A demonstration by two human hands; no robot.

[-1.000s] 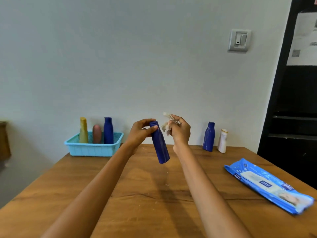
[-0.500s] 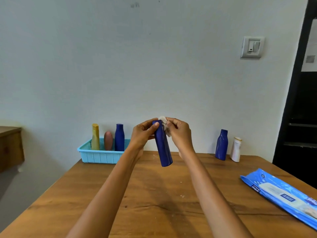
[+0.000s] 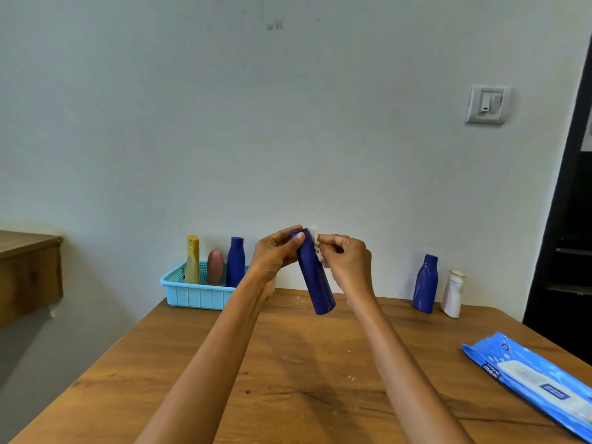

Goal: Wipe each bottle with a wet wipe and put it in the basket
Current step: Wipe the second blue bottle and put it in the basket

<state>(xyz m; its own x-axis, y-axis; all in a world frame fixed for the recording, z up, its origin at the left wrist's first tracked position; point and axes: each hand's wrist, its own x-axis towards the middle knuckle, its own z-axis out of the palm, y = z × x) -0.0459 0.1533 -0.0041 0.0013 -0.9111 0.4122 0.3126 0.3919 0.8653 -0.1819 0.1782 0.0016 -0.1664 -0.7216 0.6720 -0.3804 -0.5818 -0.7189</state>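
My left hand grips the top of a tall dark blue bottle, held tilted in the air above the wooden table. My right hand pinches a crumpled white wet wipe against the bottle's upper right side; most of the wipe is hidden by my fingers. A light blue basket at the table's far left holds a yellow bottle, a brown bottle and a dark blue bottle. A dark blue bottle and a white bottle stand at the far right by the wall.
A blue pack of wet wipes lies at the table's right edge. A wooden shelf juts out at the left. A dark doorway is at the right, and a light switch is on the wall.
My right hand has brought the wipe from beside the bottle onto its upper side. The bottle has turned a little more upright. The view has shifted left and up.
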